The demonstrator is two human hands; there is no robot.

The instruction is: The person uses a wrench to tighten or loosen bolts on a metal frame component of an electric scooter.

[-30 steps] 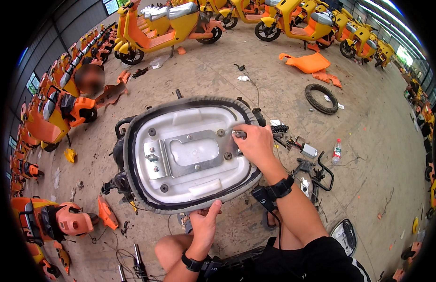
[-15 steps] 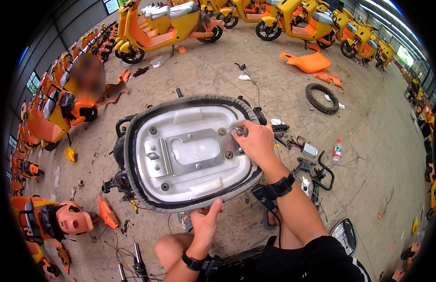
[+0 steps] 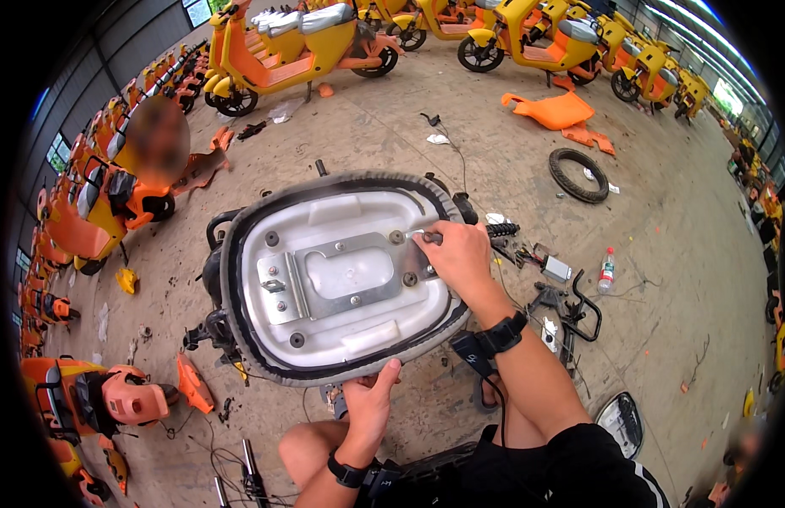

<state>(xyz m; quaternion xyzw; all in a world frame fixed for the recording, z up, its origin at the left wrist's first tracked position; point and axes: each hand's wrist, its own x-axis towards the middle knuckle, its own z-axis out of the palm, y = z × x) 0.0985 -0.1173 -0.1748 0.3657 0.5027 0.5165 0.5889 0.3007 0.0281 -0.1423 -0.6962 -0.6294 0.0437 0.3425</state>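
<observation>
An upturned scooter seat (image 3: 265, 203) lies in front of me, its white plastic underside facing up and a dark edge running round it. A silver metal bracket (image 3: 377, 254) with several nuts or bolts is fixed across its middle. My left hand (image 3: 371, 400) grips the near edge of the seat, thumb on the rim and fingers hidden beneath. My right hand (image 3: 464, 258) is closed at the bracket's right end, pinching a small metal tool (image 3: 432, 238) with a dark rounded end over the upper right corner. The hand partly covers the tool, so its exact kind is unclear.
Dark scooter frame parts (image 3: 219, 326) show beneath and left of the seat. To the right lie a tyre (image 3: 578, 176), a plastic bottle (image 3: 607, 269), a silver box (image 3: 556, 269) and a bent black tube (image 3: 589, 309). Yellow-orange scooters (image 3: 295, 55) stand around.
My right hand has turned slightly at the same corner, and the tool's dark end now shows more. My left hand keeps its hold on the seat, which has barely shifted.
</observation>
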